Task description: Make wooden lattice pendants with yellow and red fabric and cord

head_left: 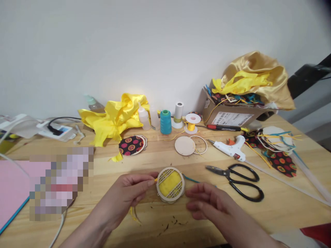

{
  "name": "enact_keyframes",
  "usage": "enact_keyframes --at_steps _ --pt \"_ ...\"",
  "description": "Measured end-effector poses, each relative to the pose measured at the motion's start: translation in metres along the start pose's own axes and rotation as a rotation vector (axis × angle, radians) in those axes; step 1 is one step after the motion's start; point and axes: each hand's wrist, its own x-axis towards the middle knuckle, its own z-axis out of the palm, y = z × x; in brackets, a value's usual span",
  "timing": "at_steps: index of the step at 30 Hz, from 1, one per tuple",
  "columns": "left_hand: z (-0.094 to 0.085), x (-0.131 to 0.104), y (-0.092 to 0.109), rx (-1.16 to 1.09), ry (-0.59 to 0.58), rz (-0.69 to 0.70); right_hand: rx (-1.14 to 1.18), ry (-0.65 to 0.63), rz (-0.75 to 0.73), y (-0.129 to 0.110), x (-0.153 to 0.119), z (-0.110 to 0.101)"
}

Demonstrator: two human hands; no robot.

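1. One round wooden lattice frame (170,185) with yellow fabric showing through its middle lies flat on the wooden table (279,206), near the middle of the near edge.
2. The left hand (130,193) has its fingers narrowed to a pinch on a yellow cord (156,179) right at the frame's left rim; a loose length of yellow ribbon (134,215) trails below the wrist toward the near edge.
3. The right hand (207,203) is loosely open and holds nothing, its fingertips just beside the frame's right rim; whether they touch it cannot be told.
4. One teal cord (191,179) runs out from behind the frame toward the right.
5. One pair of black scissors (240,181) lies to the right of the frame, blades pointing left.
6. One white glue gun (231,148) lies beyond the scissors, nozzle pointing left.
7. One plain wooden disc (184,146) and one thin wooden ring (200,144) sit side by side past the frame, toward the far edge.
8. One patterned fabric disc (131,145), black with red and yellow dots, lies left of them.
9. Along the far edge stand one teal thread cone (165,122), one white spool (178,114), one reel of yellow cord (192,123) and two small plastic bottles (144,118).
10. One crumpled yellow satin cloth (113,119) lies at the far edge, left of the bottles.
11. One cardboard box (232,117) stuffed with yellow and gold fabric stands at the far right corner.
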Motion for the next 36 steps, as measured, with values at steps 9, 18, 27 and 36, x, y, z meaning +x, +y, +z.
enact_keyframes --at_steps 9,18,27,36 --pt "-0.005 -0.016 -0.013 -0.095 0.026 -0.089 0.204 0.016 0.024 -0.025 0.026 -0.006" --pt "0.009 -0.015 -0.012 -0.151 0.016 -0.069 0.167 0.062 0.032 -0.046 0.07 -0.014" --pt "0.01 -0.005 -0.006 -0.14 0.023 -0.079 0.174 0.083 -0.037 -0.038 0.058 -0.021" --pt "0.016 0.005 -0.007 -0.057 0.045 0.049 0.168 0.062 -0.069 -0.034 0.05 -0.015"
